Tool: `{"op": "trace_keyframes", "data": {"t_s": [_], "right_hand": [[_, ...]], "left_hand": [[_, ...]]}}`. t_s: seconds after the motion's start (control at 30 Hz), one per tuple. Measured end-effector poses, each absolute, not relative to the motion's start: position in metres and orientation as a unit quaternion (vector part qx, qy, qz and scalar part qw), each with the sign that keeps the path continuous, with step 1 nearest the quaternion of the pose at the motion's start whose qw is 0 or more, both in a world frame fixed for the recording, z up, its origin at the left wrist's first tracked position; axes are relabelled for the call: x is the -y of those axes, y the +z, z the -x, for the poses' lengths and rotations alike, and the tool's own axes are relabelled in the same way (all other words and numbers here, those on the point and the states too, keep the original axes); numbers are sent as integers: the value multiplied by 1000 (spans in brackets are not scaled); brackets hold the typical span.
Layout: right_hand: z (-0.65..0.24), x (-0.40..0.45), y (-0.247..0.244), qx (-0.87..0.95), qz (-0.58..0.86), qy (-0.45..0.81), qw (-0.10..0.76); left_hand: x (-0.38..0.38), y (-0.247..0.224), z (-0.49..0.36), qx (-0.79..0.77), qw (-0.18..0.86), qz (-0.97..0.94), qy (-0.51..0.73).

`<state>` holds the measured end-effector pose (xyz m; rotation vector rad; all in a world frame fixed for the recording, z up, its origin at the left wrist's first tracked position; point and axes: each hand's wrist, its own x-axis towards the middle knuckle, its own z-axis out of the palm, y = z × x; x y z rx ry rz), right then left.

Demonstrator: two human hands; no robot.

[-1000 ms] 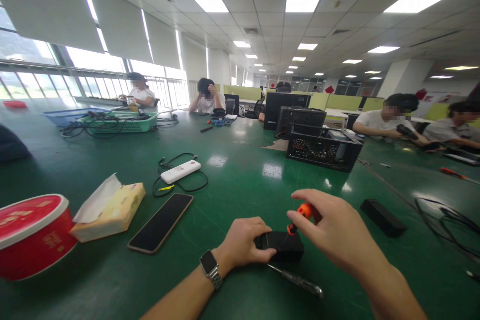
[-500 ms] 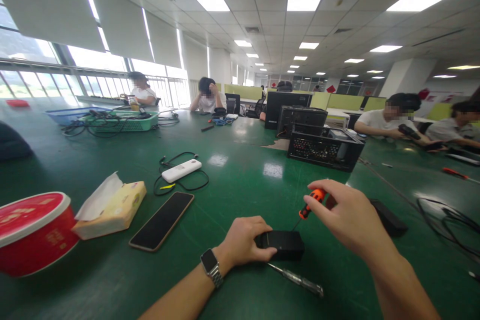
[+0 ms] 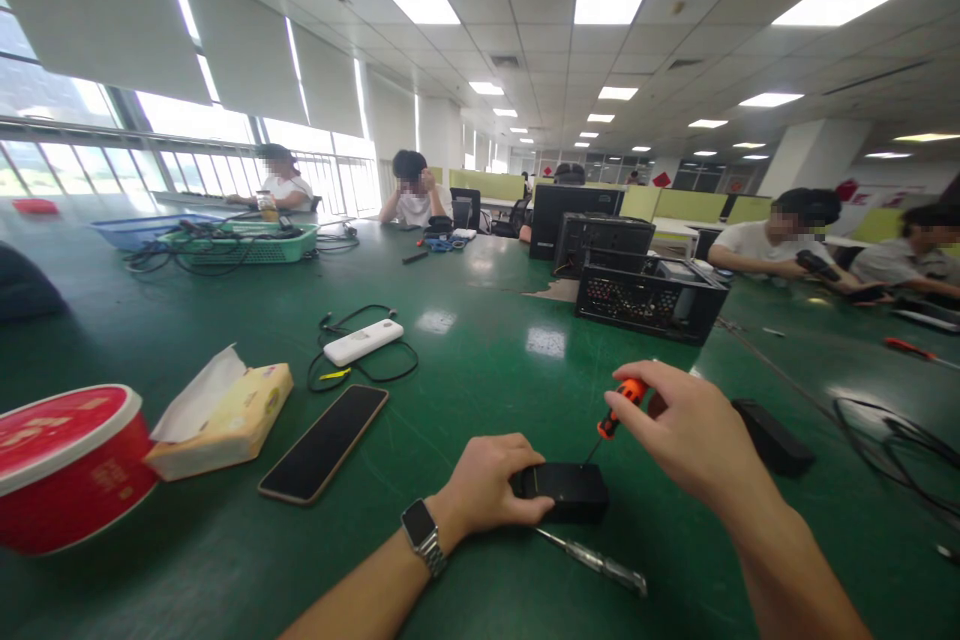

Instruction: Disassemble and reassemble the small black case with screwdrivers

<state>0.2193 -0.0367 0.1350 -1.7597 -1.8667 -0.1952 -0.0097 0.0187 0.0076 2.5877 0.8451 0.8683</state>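
On the green table my left hand (image 3: 491,480), with a watch (image 3: 421,530) on its wrist, grips the left end of a small black box (image 3: 574,492). My right hand (image 3: 690,420) pinches an orange and black screwdriver (image 3: 626,405) by its handle. The screwdriver leans, its thin shaft reaching down to the far edge of the box's top; whether a screw is under the tip is too small to see. Just in front of the box lies a second screwdriver with a clear handle (image 3: 600,563). Another black block (image 3: 772,435) rests beyond my right wrist.
To the left are a phone (image 3: 326,443), a tissue pack (image 3: 225,420) and a red tub (image 3: 71,480). A white power bank-like device (image 3: 364,342) with a black cable sits farther back. An open computer case (image 3: 649,295) stands behind; cables (image 3: 896,435) lie right. Several people sit around.
The screwdriver in my right hand has shifted very slightly left, its tip now at the box's top edge. My left hand and the box stay where they were.
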Motion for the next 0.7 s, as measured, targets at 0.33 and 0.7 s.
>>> {"op": "trace_keyframes", "data": {"t_s": [0.33,0.7], "right_hand": [[-220,37,136,708,637,-93,290],[-218,41,137,719,628,-65,292]], "left_hand": [[-18,9,10,-293,146,-897,297],[-18,7,10,-296,150,-893,304]]}}
